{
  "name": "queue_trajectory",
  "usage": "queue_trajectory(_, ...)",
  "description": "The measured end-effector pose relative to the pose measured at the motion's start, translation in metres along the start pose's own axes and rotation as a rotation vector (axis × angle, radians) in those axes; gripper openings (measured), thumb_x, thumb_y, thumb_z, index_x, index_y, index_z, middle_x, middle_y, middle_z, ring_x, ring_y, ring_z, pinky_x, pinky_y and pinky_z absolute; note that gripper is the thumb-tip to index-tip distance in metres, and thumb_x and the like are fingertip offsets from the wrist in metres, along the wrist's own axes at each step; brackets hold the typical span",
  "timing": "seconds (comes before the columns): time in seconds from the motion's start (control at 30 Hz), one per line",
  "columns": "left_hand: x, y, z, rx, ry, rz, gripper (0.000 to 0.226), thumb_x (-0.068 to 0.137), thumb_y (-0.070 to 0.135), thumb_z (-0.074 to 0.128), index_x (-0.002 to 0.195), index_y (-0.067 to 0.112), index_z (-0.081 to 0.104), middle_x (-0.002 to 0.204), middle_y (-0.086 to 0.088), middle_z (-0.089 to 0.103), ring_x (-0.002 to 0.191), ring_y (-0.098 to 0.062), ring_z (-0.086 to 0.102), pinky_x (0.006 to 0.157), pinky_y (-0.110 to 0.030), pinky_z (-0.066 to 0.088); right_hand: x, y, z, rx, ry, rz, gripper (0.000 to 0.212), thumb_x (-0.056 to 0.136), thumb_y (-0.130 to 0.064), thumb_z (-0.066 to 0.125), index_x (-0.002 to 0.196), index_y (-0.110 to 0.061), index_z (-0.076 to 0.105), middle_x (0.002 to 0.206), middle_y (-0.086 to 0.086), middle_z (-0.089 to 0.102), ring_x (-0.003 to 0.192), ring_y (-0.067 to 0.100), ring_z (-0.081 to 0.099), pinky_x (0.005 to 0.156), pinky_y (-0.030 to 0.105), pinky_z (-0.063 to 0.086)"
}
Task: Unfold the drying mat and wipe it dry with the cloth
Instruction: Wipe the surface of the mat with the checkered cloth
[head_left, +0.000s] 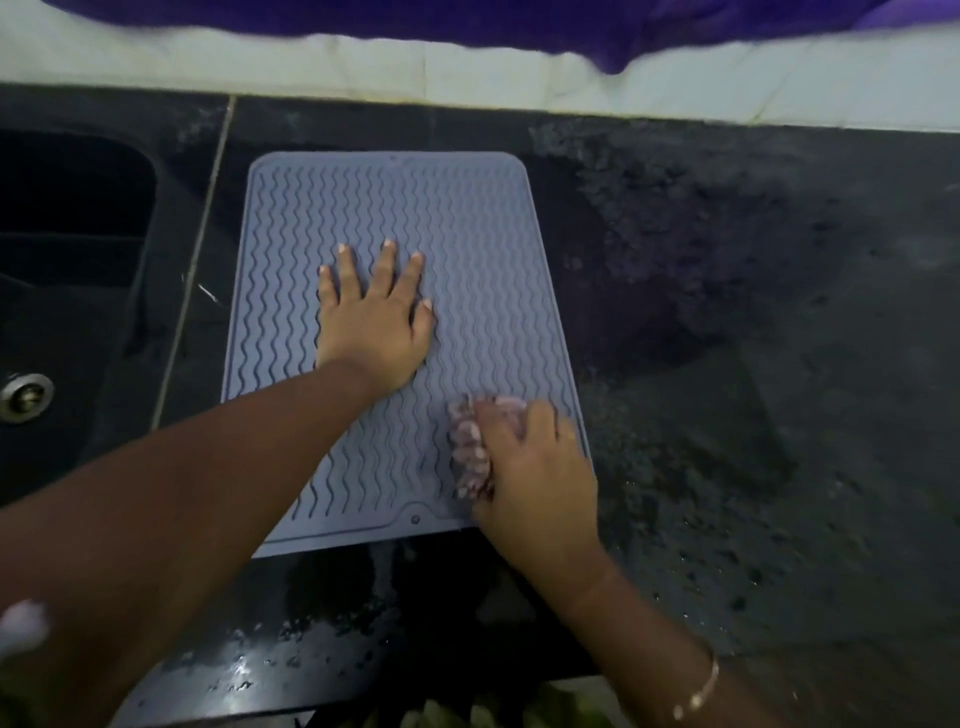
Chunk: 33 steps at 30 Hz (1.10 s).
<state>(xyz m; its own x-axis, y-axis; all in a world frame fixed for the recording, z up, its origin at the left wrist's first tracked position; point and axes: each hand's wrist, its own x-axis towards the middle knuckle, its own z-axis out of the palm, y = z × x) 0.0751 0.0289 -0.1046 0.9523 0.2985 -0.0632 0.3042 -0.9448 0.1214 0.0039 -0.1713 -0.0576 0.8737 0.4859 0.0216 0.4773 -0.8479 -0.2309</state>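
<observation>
Dark speckled stone worktop (727, 312), glossy and wet with droplets near the front edge. The drying mat (415, 208) lies flat and fully opened on it, just right of the sink (67, 208). It's grey-blue and rubbery with wavy ridges and rounded corners, long axis running straight away toward the wall. Left hand (374, 322) is flat mid-mat with fingers spread. Right hand (535, 467) curls over a bunched pinkish cloth (467, 447) at the near right corner.

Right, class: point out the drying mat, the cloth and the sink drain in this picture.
drying mat (441, 218): head view, bare ridged surface near its far edge.
cloth (467, 452): head view, bunched pink folds.
sink drain (23, 397): head view, its metal centre.
</observation>
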Motion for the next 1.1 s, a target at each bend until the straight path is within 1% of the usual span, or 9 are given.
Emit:
queue_trajectory(0.07,0.001,-0.001,0.001,-0.002,0.002,0.006,0.058,0.097,0.047,0.014,0.151,0.029,0.001,0.160,-0.001,-0.005,0.143,-0.040,-0.013,0.115,-0.053,-0.009,0.039,0.001,0.001,0.024,0.055,0.008,0.043,0.074,-0.035,0.060,0.115,-0.019,0.058,0.097,0.014,0.054,0.084,0.032,0.054,0.060,0.035,0.046)
queue_trajectory(0.23,0.003,-0.002,0.002,0.018,0.001,0.011,0.057,0.097,0.047,0.014,0.150,0.029,0.001,0.160,-0.001,-0.004,0.143,-0.040,-0.012,0.115,-0.053,-0.008,0.114,-0.003,0.012,0.012,0.076,0.051,0.044,0.083,-0.031,0.057,0.124,-0.019,0.050,0.118,0.015,0.046,0.108,0.034,0.046,0.079,0.041,0.047)
queue_trajectory(0.33,0.002,-0.002,0.000,0.002,-0.005,0.010,0.057,0.097,0.046,0.015,0.151,0.029,0.004,0.160,-0.001,-0.003,0.143,-0.040,-0.011,0.116,-0.053,-0.008,0.082,-0.007,0.014,0.003,0.127,0.045,0.043,0.084,-0.032,0.054,0.125,-0.020,0.050,0.116,0.013,0.048,0.100,0.032,0.048,0.075,0.038,0.045)
queue_trajectory(0.47,0.004,-0.001,-0.005,-0.096,0.010,-0.019,0.055,0.095,0.045,0.027,0.147,0.028,0.022,0.159,-0.001,0.010,0.144,-0.038,-0.005,0.117,-0.051,-0.005,0.001,-0.003,0.008,0.059,0.090,-0.021,0.053,0.069,-0.030,0.064,0.121,-0.020,0.057,0.099,0.012,0.054,0.081,0.029,0.054,0.060,0.032,0.044)
queue_trajectory(0.57,0.010,0.011,-0.010,-0.158,0.040,-0.097,0.051,0.090,0.046,0.039,0.135,0.022,0.040,0.151,-0.008,0.026,0.143,-0.042,0.003,0.115,-0.056,0.000,-0.007,0.008,0.000,0.206,-0.036,0.040,0.057,0.069,-0.024,0.063,0.125,-0.024,0.053,0.104,0.009,0.047,0.091,0.030,0.052,0.065,0.035,0.048)
queue_trajectory(0.63,0.010,0.019,-0.009,-0.137,0.075,-0.129,0.050,0.090,0.047,0.039,0.130,0.017,0.043,0.145,-0.013,0.031,0.140,-0.046,0.008,0.113,-0.060,0.002,0.008,0.014,-0.009,0.324,0.005,0.090,0.058,0.070,-0.021,0.062,0.127,-0.023,0.052,0.106,0.009,0.045,0.095,0.031,0.051,0.068,0.037,0.050)
queue_trajectory(0.77,0.013,0.020,-0.001,-0.090,0.111,-0.132,0.056,0.092,0.051,0.030,0.141,0.022,0.028,0.149,-0.010,0.027,0.140,-0.047,0.006,0.111,-0.062,0.002,0.065,0.019,-0.018,0.371,0.255,0.124,0.057,0.070,-0.018,0.059,0.126,-0.020,0.053,0.104,0.013,0.046,0.093,0.033,0.049,0.070,0.040,0.049)
queue_trajectory(0.93,0.018,0.018,0.005,-0.021,0.030,-0.111,0.059,0.094,0.052,0.013,0.148,0.037,-0.001,0.160,-0.002,-0.004,0.141,-0.045,-0.014,0.110,-0.061,-0.010,0.152,0.011,0.007,0.065,0.130,0.059,0.042,0.084,-0.026,0.054,0.126,-0.023,0.050,0.118,0.013,0.046,0.104,0.034,0.046,0.079,0.041,0.045)
queue_trajectory(1.1,0.018,0.016,0.005,0.007,0.022,-0.101,0.061,0.090,0.054,0.002,0.148,0.037,-0.009,0.159,-0.002,-0.011,0.140,-0.043,-0.018,0.108,-0.059,-0.015,0.240,0.008,0.024,-0.043,0.164,0.147,0.035,0.087,-0.020,0.051,0.122,-0.018,0.051,0.129,0.019,0.043,0.111,0.039,0.045,0.085,0.047,0.044)
